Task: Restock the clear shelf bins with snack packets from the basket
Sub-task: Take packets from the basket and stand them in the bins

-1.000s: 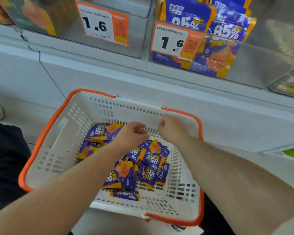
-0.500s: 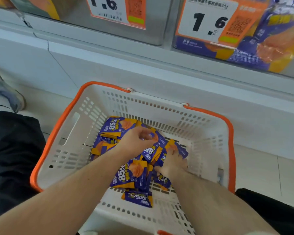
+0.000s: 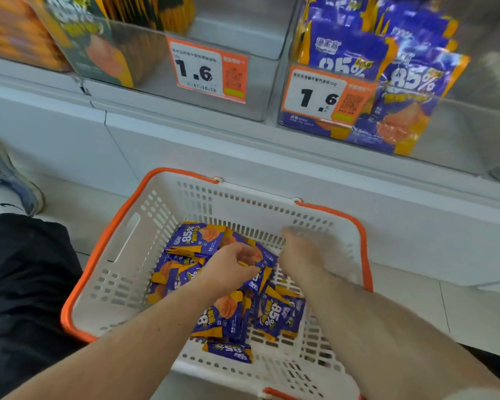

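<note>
Both hands down in the basket [image 3: 119, 272], white plastic with an orange rim, sitting on the floor in front of the shelf. Snack packets [image 3: 223, 316], purple and orange, lie in a loose heap across the basket floor, mostly left of centre and toward the near side, flat and overlapping, long axes pointing every which way. My left hand [image 3: 228, 269] sits on top of the heap with fingers curled over packets near the middle; looks like it is gathering a few, grip not fully visible. My right hand [image 3: 300, 249] is blurred at the far right of the pile, next to the basket's far wall; can't tell if it holds anything or how its fingers lie. Hands are apart, left one closer to the bulk of the packets. Target looks like the clear bin [image 3: 459, 134] up on the shelf, far and right of the basket, already holding matching purple packets standing upright behind the 1.6 price tag [image 3: 326, 96]. So the packets lie directly under my hands, and the lift goes up, far and right. Right arm is on the bin's side.
</note>
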Available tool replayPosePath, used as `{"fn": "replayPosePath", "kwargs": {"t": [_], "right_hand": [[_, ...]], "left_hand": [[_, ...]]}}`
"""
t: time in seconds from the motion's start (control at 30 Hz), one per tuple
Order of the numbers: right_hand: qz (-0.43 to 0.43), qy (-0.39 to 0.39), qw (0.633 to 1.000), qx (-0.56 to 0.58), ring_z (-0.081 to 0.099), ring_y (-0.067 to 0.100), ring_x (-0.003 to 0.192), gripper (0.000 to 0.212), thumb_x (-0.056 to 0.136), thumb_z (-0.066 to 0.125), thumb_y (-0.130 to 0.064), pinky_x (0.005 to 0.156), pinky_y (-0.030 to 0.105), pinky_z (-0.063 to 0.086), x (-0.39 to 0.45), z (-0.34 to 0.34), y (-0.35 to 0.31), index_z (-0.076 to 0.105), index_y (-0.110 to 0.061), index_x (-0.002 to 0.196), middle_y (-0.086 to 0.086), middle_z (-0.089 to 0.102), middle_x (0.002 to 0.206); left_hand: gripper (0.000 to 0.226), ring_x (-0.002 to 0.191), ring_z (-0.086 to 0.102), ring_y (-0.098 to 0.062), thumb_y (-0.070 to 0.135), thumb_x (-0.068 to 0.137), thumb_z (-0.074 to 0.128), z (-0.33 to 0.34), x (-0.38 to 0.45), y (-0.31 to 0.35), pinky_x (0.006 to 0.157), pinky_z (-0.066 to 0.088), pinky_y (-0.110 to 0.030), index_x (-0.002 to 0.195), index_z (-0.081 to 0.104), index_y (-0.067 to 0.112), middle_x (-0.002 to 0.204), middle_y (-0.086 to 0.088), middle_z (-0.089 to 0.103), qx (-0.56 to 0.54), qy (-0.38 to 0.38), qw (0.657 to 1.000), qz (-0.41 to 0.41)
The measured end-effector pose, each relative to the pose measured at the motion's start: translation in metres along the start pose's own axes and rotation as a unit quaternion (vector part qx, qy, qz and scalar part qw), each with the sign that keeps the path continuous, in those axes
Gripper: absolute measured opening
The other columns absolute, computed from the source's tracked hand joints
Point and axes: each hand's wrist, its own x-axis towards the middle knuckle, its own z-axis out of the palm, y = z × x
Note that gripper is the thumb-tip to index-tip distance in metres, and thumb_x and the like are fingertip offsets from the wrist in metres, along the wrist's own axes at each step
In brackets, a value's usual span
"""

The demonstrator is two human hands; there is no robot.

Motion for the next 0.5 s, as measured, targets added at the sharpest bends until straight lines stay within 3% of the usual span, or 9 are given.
{"fn": "replayPosePath", "kwargs": {"t": [0.1, 0.2, 0.27, 0.33, 0.4, 0.43, 0.5], "right_hand": [[0.079, -0.001, 0.993, 0.093, 0.062, 0.021, 0.075, 0.019, 0.089, 0.052, -0.012, 0.058, 0.028, 0.048, 0.002, -0.046, -0.011, 0.065, -0.006, 0.102, 0.002, 0.062, 0.084], [0.097, 0.002, 0.977, 0.191, 0.070, 0.031, 0.074, 0.015, 0.083, 0.053, -0.014, 0.065, 0.033, 0.058, -0.010, -0.089, -0.028, 0.062, -0.003, 0.084, 0.014, 0.071, 0.084], [0.105, 0.010, 0.958, 0.265, 0.071, 0.033, 0.064, 0.012, 0.083, 0.053, -0.013, 0.061, 0.034, 0.060, -0.023, -0.113, -0.038, 0.056, -0.002, 0.078, 0.014, 0.067, 0.075], [0.113, 0.016, 0.940, 0.321, 0.067, 0.031, 0.051, 0.010, 0.081, 0.053, -0.009, 0.054, 0.030, 0.055, -0.034, -0.134, -0.046, 0.054, 0.000, 0.076, 0.012, 0.061, 0.058], [0.109, 0.007, 0.915, 0.389, 0.057, 0.026, 0.040, 0.008, 0.079, 0.051, -0.006, 0.053, 0.030, 0.052, -0.043, -0.151, -0.053, 0.055, 0.000, 0.082, 0.011, 0.055, 0.048], [0.102, -0.001, 0.900, 0.424, 0.053, 0.023, 0.035, 0.008, 0.081, 0.052, -0.005, 0.053, 0.030, 0.052, -0.047, -0.160, -0.055, 0.055, 0.000, 0.086, 0.011, 0.053, 0.050], [0.081, -0.019, 0.888, 0.452, 0.050, 0.018, 0.034, 0.009, 0.087, 0.052, -0.008, 0.054, 0.031, 0.056, -0.058, -0.177, -0.058, 0.054, -0.001, 0.092, 0.010, 0.051, 0.057]], "left_hand": [[0.041, 0.099, 0.058, -0.004, 0.026, 0.091, 0.065, 0.002, -0.005, 0.014, 0.077, 0.053, -0.025, 0.131, 0.053, 0.027, 0.117, 0.012, 0.059, 0.034, 0.002, 0.999, 0.039], [0.064, 0.123, 0.051, -0.015, 0.032, 0.089, 0.068, 0.004, -0.010, 0.030, 0.098, 0.047, -0.033, 0.146, 0.040, 0.024, 0.142, 0.004, 0.048, 0.087, 0.033, 0.992, 0.088], [0.069, 0.127, 0.048, -0.019, 0.034, 0.087, 0.070, 0.004, -0.013, 0.042, 0.103, 0.045, -0.041, 0.146, 0.038, 0.023, 0.145, 0.002, 0.044, 0.089, 0.061, 0.989, 0.105], [0.056, 0.111, 0.059, -0.017, 0.037, 0.087, 0.069, 0.003, -0.016, 0.053, 0.086, 0.053, -0.036, 0.137, 0.047, 0.025, 0.137, 0.004, 0.051, 0.035, 0.087, 0.989, 0.113], [0.027, 0.072, 0.062, -0.011, 0.037, 0.091, 0.065, 0.001, -0.020, 0.061, 0.056, 0.047, -0.023, 0.114, 0.060, 0.024, 0.109, 0.004, 0.065, 0.004, 0.134, 0.982, 0.134], [0.018, 0.060, 0.058, -0.013, 0.038, 0.093, 0.063, -0.001, -0.022, 0.066, 0.050, 0.042, -0.023, 0.104, 0.064, 0.024, 0.093, 0.002, 0.067, -0.004, 0.159, 0.976, 0.149], [0.007, 0.056, 0.060, -0.009, 0.036, 0.093, 0.064, -0.005, -0.028, 0.073, 0.050, 0.043, -0.022, 0.092, 0.066, 0.030, 0.074, 0.005, 0.068, -0.052, 0.178, 0.966, 0.178]]}}
